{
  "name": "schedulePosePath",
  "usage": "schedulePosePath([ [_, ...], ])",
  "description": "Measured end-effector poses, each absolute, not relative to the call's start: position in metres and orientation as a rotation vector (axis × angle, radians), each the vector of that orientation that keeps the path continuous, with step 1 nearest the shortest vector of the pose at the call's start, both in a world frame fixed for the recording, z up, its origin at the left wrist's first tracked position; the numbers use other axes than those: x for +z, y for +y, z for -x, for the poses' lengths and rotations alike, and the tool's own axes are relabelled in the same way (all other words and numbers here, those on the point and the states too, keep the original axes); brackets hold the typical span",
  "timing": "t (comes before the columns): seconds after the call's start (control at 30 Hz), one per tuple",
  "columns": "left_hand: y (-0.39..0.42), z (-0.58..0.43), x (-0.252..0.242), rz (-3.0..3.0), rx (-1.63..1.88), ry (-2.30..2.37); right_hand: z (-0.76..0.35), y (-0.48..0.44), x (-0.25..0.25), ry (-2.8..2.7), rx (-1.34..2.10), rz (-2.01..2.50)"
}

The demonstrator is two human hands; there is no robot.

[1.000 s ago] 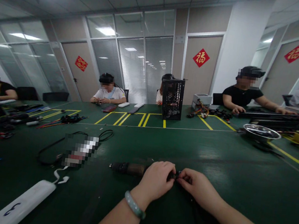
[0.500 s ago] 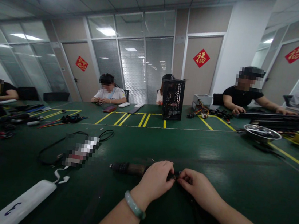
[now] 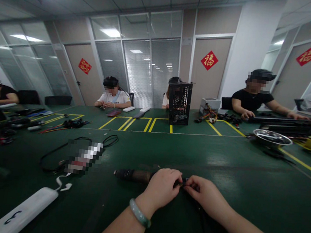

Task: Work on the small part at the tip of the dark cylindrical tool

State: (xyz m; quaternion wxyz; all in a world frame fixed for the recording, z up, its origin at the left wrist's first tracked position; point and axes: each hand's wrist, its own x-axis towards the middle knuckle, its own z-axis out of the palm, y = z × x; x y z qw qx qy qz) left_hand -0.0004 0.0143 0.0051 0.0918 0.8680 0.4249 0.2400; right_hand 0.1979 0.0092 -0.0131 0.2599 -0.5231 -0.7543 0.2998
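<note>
A dark cylindrical tool (image 3: 133,175) lies on the green table (image 3: 223,167) in front of me, its length running left to right. My left hand (image 3: 161,188), with a green bangle on the wrist, is closed over the tool's right end. My right hand (image 3: 204,193) meets it from the right, fingers pinched on a small dark part (image 3: 183,182) between the two hands. A thin dark cable (image 3: 204,222) trails from there toward me. What exactly the fingertips hold is too small to make out.
A white power strip (image 3: 24,214) lies at the lower left. A black looped cable (image 3: 82,149) with a blurred item lies left of centre. A black perforated case (image 3: 179,103), a metal bowl (image 3: 272,137) and cable piles stand farther off. Several people sit round the table.
My hands stay almost still on the tool. At the far left edge, another person's hand and a white strip have shifted.
</note>
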Motion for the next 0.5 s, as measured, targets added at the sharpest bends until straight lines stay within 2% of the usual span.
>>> schedulePosePath([
  [0.5, 0.0148, -0.0001, 0.005, -2.579, 0.686, 1.293, -0.1977, 0.0078, -0.0116, -2.049, 0.836, 1.394],
])
